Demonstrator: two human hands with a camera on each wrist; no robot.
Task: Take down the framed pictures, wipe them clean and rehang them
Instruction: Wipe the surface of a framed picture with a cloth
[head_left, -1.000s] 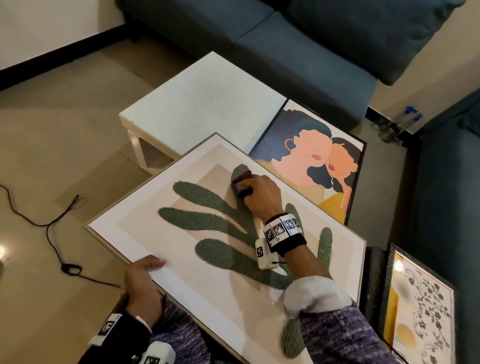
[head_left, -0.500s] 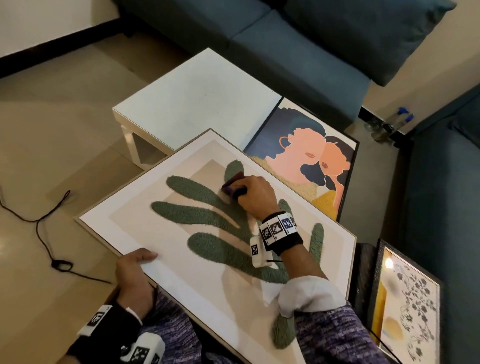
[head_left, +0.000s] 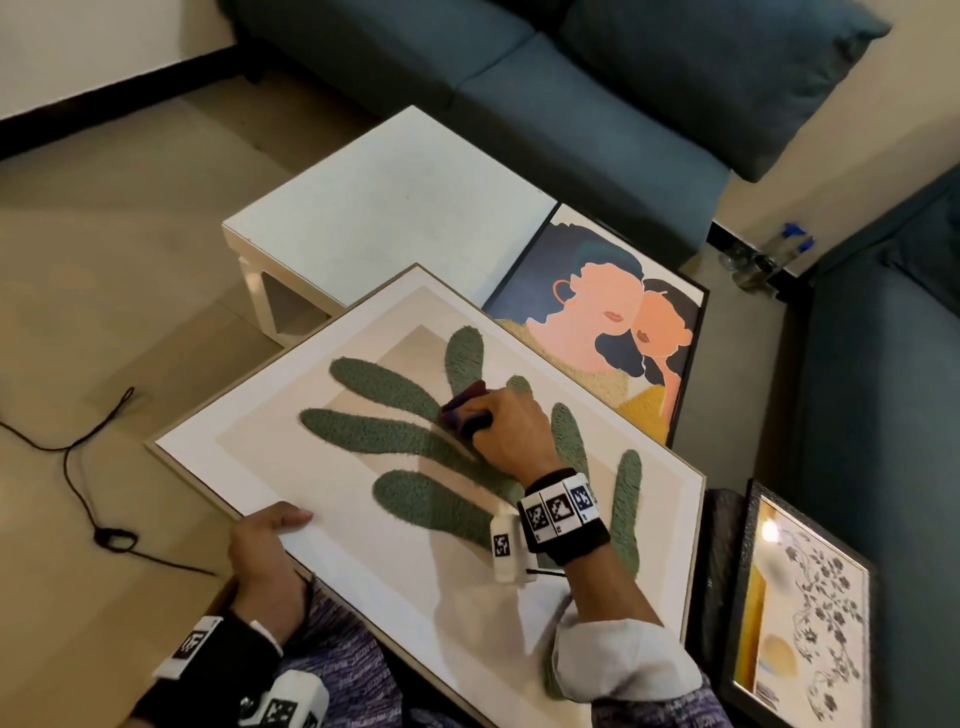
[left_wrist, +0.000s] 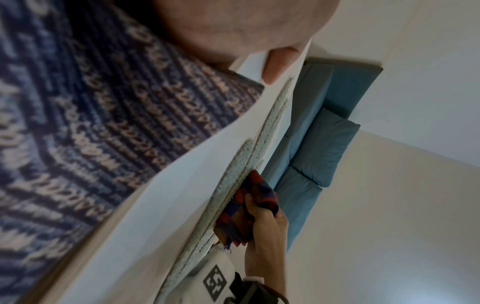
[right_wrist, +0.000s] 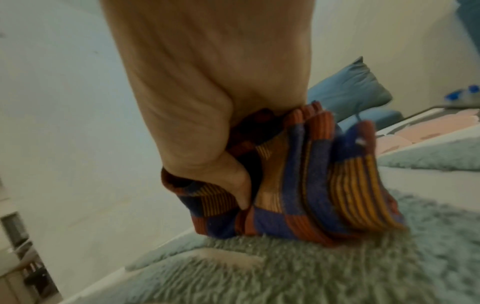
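**Inspector A:** Item under work: large light-wood framed picture with tufted green leaf shapes on a cream mount (head_left: 363, 499). It lies tilted across the person's lap, its far corner over the edge of the small white square table (head_left: 374, 208).

**Inspector B:** Hands?

**Inspector A:** Right hand (head_left: 511, 426), fingers curled tight round a bunched cloth checked in red, blue and orange (right_wrist: 298, 185), pressing it onto the green pile near the middle of the leaves. Left hand (head_left: 265, 551) grips the near-left edge of the frame, thumb flat on the white border; the other fingers are hidden underneath.

**Inspector B:** Surroundings?

**Inspector A:** Black-framed print of two faces (head_left: 613, 332) lies beside the table, partly under the large frame. Dark-framed floral picture (head_left: 810, 613) stands at the right. Blue sofa (head_left: 519, 93) beyond the table
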